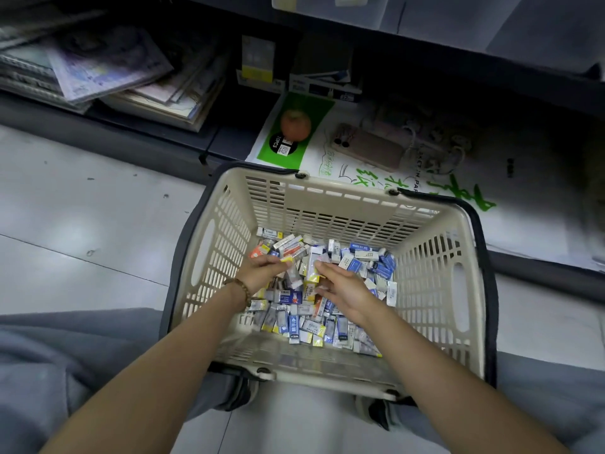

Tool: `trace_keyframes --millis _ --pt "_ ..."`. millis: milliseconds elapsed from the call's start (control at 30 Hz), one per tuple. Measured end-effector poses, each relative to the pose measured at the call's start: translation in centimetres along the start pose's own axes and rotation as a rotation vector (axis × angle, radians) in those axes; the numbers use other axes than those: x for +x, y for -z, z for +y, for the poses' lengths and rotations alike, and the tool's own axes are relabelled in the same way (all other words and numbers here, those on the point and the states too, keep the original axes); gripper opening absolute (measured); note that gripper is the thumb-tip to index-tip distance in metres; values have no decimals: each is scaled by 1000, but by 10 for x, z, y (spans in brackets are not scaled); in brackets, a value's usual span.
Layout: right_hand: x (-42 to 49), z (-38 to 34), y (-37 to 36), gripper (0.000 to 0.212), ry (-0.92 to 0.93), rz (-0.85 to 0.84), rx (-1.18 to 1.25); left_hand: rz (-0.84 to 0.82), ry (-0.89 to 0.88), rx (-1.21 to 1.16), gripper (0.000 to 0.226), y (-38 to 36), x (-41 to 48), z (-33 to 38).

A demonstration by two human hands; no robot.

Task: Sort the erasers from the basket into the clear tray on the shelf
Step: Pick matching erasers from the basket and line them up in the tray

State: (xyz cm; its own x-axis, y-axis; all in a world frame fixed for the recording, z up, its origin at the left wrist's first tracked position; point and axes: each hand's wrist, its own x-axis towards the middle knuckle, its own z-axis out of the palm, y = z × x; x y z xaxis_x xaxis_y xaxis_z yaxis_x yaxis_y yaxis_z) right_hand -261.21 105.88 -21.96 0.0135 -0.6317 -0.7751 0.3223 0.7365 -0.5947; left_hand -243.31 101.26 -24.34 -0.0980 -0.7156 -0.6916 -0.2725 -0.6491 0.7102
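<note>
A cream plastic basket (pixel 435 263) with dark handles stands on the floor between my knees. Its bottom is covered with several small boxed erasers (pixel 357 257) in blue, white, yellow and orange sleeves. Both my hands are down inside it. My left hand (pixel 262 271), with a bead bracelet at the wrist, has its fingers curled round a small yellow and white eraser (pixel 287 259). My right hand (pixel 343 285) lies over the pile with fingers bent down among the erasers; whether it holds one is hidden. A clear tray (pixel 330 8) shows at the top edge, on the shelf.
The dark bottom shelf runs across the far side. On it lie stacked books (pixel 108 67) at left, small boxes (pixel 258 60), a green and white paper pack (pixel 294 126) and a phone (pixel 370 147). Pale floor tiles (pixel 82 224) spread to the left.
</note>
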Motion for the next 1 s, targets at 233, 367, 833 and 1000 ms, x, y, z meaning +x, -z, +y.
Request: trace_keyframes --millis 233,367,833,1000 --pt "-16 -7 -4 25 143 51 48 -23 -172 -126 31 -6 -11 28" --pt "-18 -14 -2 35 210 61 78 -83 -89 -409 23 -7 -19 33" --pt "2 -16 -14 20 188 84 68 -309 37 -358 21 -14 -5 20" --pt "13 -17 12 39 111 77 75 -295 -25 -163 26 -26 13 19"
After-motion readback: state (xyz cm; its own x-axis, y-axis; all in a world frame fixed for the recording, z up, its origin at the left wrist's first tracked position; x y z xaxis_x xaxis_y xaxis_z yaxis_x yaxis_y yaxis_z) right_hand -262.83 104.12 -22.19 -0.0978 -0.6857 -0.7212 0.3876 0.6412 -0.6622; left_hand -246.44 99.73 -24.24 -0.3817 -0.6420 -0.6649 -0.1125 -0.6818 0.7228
